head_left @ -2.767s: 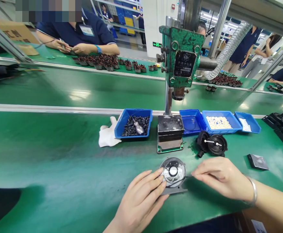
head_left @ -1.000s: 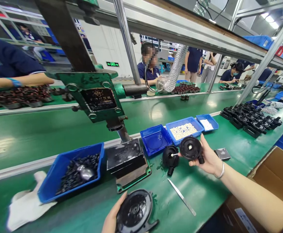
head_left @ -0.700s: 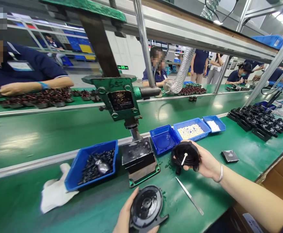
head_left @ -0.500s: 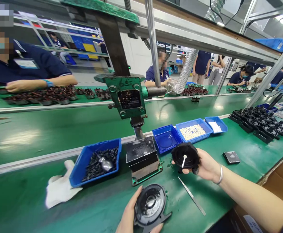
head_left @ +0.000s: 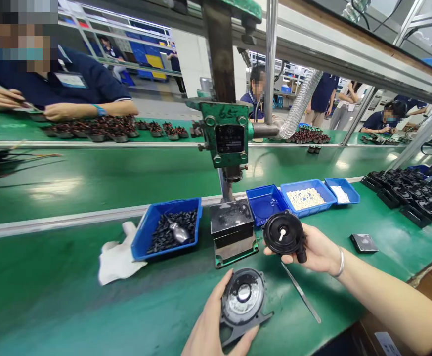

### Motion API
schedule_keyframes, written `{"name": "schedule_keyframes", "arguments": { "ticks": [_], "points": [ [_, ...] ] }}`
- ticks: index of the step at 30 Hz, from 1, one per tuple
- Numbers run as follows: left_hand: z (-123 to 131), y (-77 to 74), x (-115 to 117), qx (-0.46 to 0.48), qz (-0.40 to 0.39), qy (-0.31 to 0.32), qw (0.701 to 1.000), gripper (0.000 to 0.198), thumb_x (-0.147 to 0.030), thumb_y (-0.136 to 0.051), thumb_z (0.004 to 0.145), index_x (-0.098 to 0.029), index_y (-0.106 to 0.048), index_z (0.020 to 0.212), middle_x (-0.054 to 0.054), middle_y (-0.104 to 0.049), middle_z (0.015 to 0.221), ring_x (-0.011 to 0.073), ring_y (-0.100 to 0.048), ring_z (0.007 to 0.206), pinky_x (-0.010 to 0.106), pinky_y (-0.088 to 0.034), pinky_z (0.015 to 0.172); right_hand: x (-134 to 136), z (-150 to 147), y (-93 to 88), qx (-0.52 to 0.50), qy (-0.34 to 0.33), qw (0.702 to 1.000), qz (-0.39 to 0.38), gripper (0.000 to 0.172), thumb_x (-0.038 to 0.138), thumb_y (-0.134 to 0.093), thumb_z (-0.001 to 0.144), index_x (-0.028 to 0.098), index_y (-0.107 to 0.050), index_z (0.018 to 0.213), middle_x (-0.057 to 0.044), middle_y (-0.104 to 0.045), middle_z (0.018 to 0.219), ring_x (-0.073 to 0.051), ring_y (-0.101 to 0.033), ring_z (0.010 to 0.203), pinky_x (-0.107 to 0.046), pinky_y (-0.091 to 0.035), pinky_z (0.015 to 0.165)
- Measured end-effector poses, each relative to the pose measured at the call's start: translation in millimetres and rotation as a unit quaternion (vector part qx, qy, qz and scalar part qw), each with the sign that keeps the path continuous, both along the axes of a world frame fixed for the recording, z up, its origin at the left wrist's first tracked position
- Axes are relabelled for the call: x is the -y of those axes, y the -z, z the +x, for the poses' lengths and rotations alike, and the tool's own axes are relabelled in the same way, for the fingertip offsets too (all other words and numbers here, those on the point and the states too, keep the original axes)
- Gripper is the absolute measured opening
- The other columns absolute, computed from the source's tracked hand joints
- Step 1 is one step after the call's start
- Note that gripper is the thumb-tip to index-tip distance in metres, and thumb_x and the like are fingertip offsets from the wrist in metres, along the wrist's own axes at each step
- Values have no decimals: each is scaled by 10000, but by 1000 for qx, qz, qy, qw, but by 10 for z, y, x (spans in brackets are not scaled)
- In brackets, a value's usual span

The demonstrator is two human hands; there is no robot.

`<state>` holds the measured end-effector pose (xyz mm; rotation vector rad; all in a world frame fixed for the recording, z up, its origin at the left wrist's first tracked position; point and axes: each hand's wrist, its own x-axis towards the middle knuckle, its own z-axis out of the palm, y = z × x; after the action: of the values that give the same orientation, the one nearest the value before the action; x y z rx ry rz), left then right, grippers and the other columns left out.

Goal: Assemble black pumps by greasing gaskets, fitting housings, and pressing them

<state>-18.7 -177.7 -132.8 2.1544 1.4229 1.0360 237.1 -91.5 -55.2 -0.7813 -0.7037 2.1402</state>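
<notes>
Now we're gripping a round black housing (head_left: pixel 280 233) with a white pin in our right hand (head_left: pixel 318 251), and a flanged, silver-faced casing (head_left: pixel 243 296) in our left hand (head_left: pixel 209 330), both just in front of the green press (head_left: pixel 225 133).

Round black plastic housing (head_left: pixel 284 232) and flanged black plastic cover (head_left: pixel 238 316): smooth, satin finish. Flat steel spatula (head_left: pixel 300 299): bright metal. White cloth glove (head_left: pixel 117 254): matt.

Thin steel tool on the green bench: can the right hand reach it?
Probably yes: the thin steel tool lies just below the right hand, nothing between, though that hand grips a round black plastic housing.
</notes>
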Motion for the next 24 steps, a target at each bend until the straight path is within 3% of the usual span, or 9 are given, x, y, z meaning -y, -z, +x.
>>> {"name": "schedule_keyframes", "arguments": {
  "ticks": [4, 7, 10, 20, 24],
  "points": [
    [-23, 6, 13, -28, -24, 9, 999, 754, -370, -616, 878, -229, -242, 1517, 160, -544, 1415, 295, -609, 1226, 410, -579, 961, 41, -68, -126, 113, 19, 984, 139, 330, 437, -511, 961, 160, -612, 1109, -95, -719, 959, -155, -683, 781, -210, -513, 588],
    [-39, 8, 12, -14, -47, 23, 999, 825, -364, -669, 835, -243, -210, 1510, 156, -527, 1434, 297, -588, 1252, 424, -576, 968, 70, -149, -182, 247, 43, 926, 284, 317, 474, -617, 909, 179, -651, 1022, -38, -696, 942, -131, -636, 807, -237, -520, 715],
    [-43, 13, 13, 16, -69, 25, 997, 874, -335, -732, 777, -260, -223, 1484, 145, -527, 1431, 294, -580, 1262, 446, -560, 994, 86, -272, -166, 331, 6, 866, 374, 323, 481, -626, 902, 183, -675, 1016, -41, -682, 1058, -153, -619, 949, -275, -508, 854],
    [-38, 12, 51, 66, -125, 24, 990, 845, -299, -775, 712, -208, -320, 1418, 153, -578, 1351, 310, -606, 1213, 460, -557, 985, 93, -520, -82, 390, -66, 761, 514, 250, 422, -578, 944, 203, -653, 1038, -62, -700, 1132, -177, -632, 1054, -338, -483, 971],
    [-29, -31, 39, 73, -189, 25, 979, 836, -350, -761, 722, -218, -309, 1413, 140, -541, 1392, 306, -565, 1255, 485, -507, 1046, 98, -500, -94, 406, -60, 751, 518, 222, 407, -566, 956, 222, -643, 1052, -51, -689, 1171, -170, -622, 1088, -325, -472, 1000]
  ]
}}
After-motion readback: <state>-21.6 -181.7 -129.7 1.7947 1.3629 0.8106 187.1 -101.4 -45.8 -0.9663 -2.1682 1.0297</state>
